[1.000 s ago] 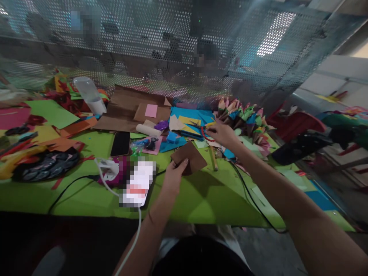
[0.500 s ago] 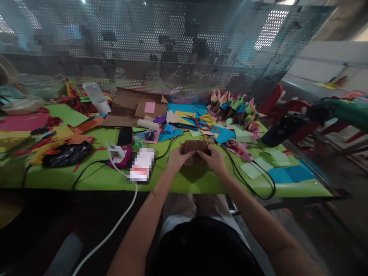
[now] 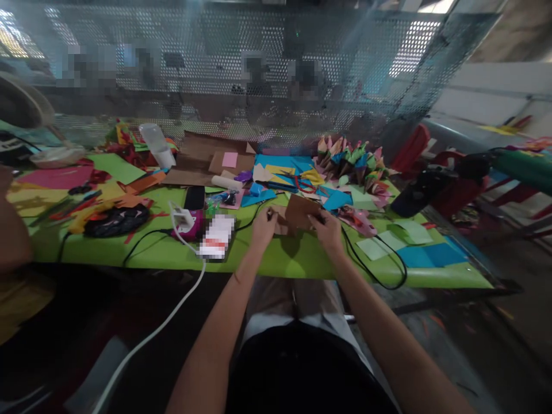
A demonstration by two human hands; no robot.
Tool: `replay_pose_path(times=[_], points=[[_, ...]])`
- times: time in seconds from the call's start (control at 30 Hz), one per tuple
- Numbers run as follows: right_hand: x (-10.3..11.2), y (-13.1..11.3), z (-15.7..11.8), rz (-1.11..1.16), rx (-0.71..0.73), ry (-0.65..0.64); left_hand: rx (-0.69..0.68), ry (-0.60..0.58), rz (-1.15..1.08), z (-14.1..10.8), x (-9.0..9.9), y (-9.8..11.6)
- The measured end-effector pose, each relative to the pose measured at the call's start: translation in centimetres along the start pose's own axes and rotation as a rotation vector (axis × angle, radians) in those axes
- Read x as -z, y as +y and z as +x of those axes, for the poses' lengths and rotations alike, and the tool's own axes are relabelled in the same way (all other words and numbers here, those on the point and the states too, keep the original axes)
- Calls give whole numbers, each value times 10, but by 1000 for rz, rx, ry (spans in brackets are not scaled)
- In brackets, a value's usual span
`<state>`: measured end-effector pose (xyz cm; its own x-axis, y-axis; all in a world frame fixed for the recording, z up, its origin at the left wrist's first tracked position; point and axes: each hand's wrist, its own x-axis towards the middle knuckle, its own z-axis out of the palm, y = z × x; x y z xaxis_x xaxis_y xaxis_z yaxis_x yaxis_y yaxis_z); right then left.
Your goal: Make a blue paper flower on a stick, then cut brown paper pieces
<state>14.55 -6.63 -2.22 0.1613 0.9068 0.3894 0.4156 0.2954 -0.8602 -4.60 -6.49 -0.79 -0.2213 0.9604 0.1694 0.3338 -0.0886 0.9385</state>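
Observation:
A small piece of brown paper (image 3: pixel 302 211) is held up over the green-covered table, its right edge pinched by my right hand (image 3: pixel 328 229). On its left side a paler flap (image 3: pixel 280 221) shows, close against the fingers of my left hand (image 3: pixel 262 229). Those left fingers are closed, seemingly on the paper's edge; a small dark spot at their tips is too blurred to name. Just beyond the paper lie blue paper scraps (image 3: pixel 338 200) and a red-handled tool (image 3: pixel 304 185).
A phone (image 3: pixel 217 237) on a white cable lies left of my hands, beside a magenta box (image 3: pixel 190 225). A black cable (image 3: pixel 379 270) loops at the right. Paper cones (image 3: pixel 345 161) stand at the back. Another person's arm (image 3: pixel 12 224) is at the far left.
My hands have moved apart a little, and the brown paper has turned and tilted toward my right hand. The view has shifted slightly, bringing another person's arm in at the left.

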Motion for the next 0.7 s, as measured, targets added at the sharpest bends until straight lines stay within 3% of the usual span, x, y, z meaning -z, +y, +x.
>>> replay_pose_path(times=[0.13,0.23,0.4,0.53,0.63,0.7], points=[[-1,0,0,79,40,32,-185,115,108,-9,3,6],[0,-6,-4,135,84,37,-230,136,-2,-13,4,8],[2,-18,-10,195,152,42,25,-198,-377,-9,-3,4],[1,-22,-12,220,184,41,85,-278,-466,-4,-8,2],[0,-18,-11,230,231,49,159,-439,-476,-2,-9,2],[-1,-13,-10,245,254,55,188,-486,-508,-1,-9,2]])
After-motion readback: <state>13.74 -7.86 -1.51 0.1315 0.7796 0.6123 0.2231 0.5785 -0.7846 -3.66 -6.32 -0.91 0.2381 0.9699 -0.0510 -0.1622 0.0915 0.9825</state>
